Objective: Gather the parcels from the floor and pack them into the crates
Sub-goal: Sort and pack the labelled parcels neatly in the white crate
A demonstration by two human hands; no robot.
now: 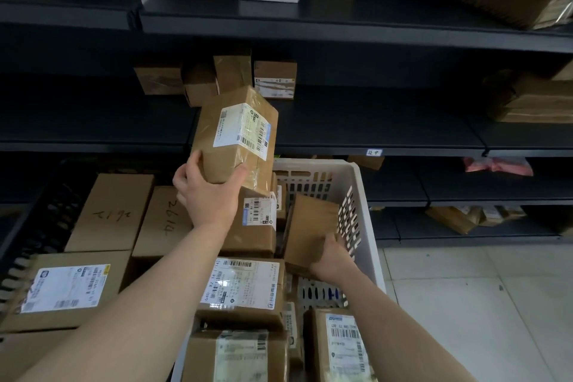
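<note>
At nine o'clock the black crate (46, 211) carries flat cardboard parcels, two of them with handwritten numbers. Just right of it, the left hand (207, 195) holds a taped parcel (238, 133) clear above the white crate (359, 174), towards twelve o'clock. Its fingers (192, 164) are spread wide and curled round the lower end of the box, thumb on one side face and the rest on the other. The box looks stiff and, since one hand carries it by its end, probably light. The glossy tape may be slippery, so bare cardboard is the better hold, and an end grip could let it tip. Inside the white crate, at about three o'clock, the right hand (333, 257) grips a plain brown parcel (310, 223) that stands tilted on edge beside the slotted wall. Its fingers (333, 240) are closed round the lower corner, with the tips hidden behind it. This parcel also seems rigid and light, and a hold on opposite edges would suit it. More labelled parcels (242, 285) lie in the crate at six o'clock.
</note>
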